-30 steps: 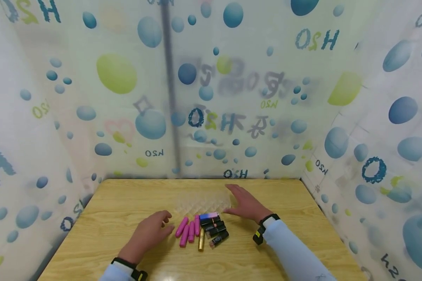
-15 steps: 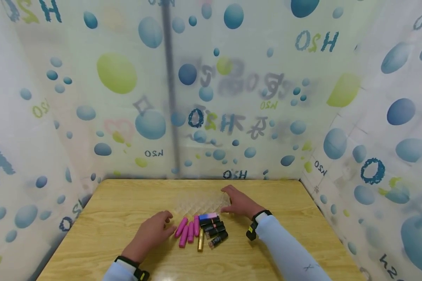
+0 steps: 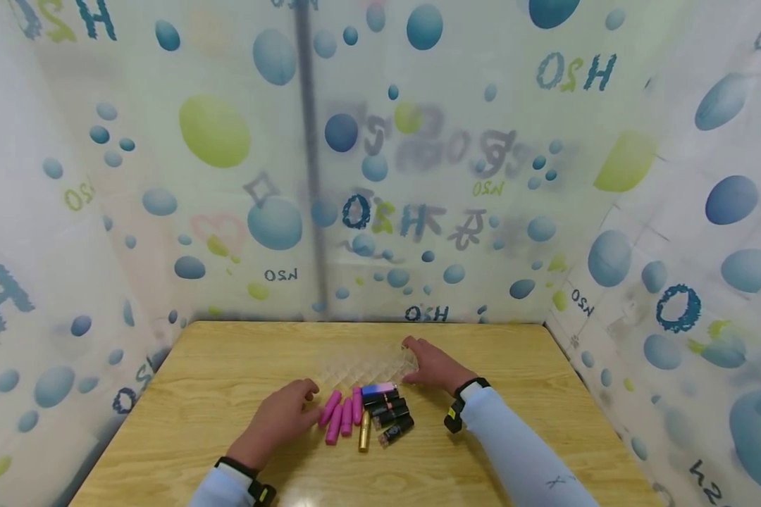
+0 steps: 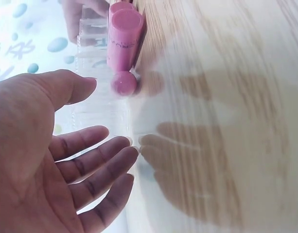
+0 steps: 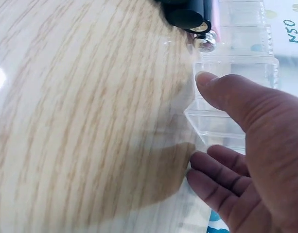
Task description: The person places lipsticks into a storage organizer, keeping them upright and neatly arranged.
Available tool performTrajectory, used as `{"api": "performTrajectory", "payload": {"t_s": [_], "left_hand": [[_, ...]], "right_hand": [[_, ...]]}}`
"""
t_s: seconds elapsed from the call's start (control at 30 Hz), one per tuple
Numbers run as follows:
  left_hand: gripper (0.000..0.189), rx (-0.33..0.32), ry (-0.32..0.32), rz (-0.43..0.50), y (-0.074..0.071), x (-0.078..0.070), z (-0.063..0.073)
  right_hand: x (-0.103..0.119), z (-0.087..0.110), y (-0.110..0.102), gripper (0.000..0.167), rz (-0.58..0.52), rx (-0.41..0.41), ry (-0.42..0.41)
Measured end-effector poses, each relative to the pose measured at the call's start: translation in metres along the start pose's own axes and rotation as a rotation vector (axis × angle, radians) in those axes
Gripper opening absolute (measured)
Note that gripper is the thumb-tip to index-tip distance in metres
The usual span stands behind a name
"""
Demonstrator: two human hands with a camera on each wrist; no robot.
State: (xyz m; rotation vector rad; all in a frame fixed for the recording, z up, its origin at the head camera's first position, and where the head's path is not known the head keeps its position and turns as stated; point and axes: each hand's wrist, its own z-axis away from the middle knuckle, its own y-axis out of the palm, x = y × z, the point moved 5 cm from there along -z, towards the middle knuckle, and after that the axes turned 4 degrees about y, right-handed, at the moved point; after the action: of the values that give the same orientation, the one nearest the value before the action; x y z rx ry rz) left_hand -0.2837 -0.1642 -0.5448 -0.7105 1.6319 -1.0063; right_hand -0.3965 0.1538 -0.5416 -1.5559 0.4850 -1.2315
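Note:
On the wooden table lie several pink lipstick tubes, a gold one, black ones and one with a blue-to-pink case. Behind them stands a clear plastic organizer with compartments. My left hand hovers left of the pink tubes, thumb and fingers spread apart, nothing between them; in the left wrist view the pink tubes sit past the thumb. At the organizer's right end is my right hand, fingers loosely bent by the end, thumb overlapping the near side in the right wrist view.
The wooden table runs back to a patterned curtain printed with blue and green bubbles, which also hangs along both sides. A black band with a small device sits on the right wrist, another on the left.
My right hand has moved left and in to the organizer's right end. The left hand has shifted slightly right, closer to the pink tubes. The lipsticks lie as before.

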Motion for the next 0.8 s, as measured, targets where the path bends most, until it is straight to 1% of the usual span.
{"api": "performTrajectory", "payload": {"t_s": [0.17,0.3,0.63,0.8], "left_hand": [[0.034,0.011,0.011,-0.003,0.002,-0.004,-0.001],[0.034,0.030,0.015,-0.016,0.005,-0.007,-0.001],[0.037,0.060,-0.003,-0.036,0.009,-0.015,-0.001],[0.029,0.048,0.006,-0.062,0.009,-0.015,-0.001]], "right_hand": [[-0.003,0.000,0.006,0.069,-0.010,0.030,0.038],[-0.004,0.001,0.008,0.071,-0.024,0.042,0.067],[-0.009,0.000,0.012,0.077,-0.024,0.030,0.072],[-0.011,0.001,0.014,0.077,-0.047,0.026,0.062]]}}
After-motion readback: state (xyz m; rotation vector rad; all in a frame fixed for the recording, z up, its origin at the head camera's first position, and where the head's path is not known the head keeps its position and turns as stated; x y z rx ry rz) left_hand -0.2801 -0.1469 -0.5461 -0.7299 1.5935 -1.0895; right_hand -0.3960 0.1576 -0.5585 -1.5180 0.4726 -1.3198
